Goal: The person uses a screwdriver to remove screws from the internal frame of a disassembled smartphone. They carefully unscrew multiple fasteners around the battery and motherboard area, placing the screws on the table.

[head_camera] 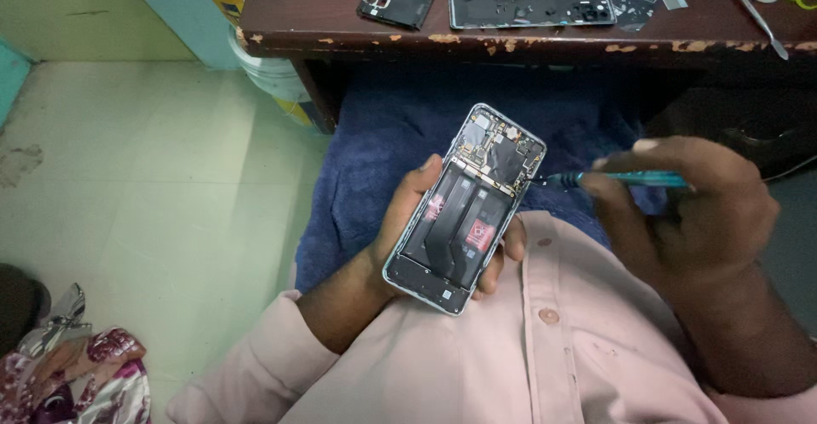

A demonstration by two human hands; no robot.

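**Screwdriver tip at the open phone's upper board**

While my left hand cups the phone from below, fingers wrapped around both long edges, I keep it over my lap, near the table. My right hand is closed around a thin teal screwdriver, and its dark tip touches the phone's right edge, beside the upper board. I judge the step is work on a screw or small part there; the next move calls for a steady tip and a firm hold on the frame.

The phone is open at the back: pale metal frame, black flat cables over the battery, a shiny crowded board at the far end. Its glossy back cover and a small black plate lie far on the chipped brown table. A blue, soft towel lies under the phone.
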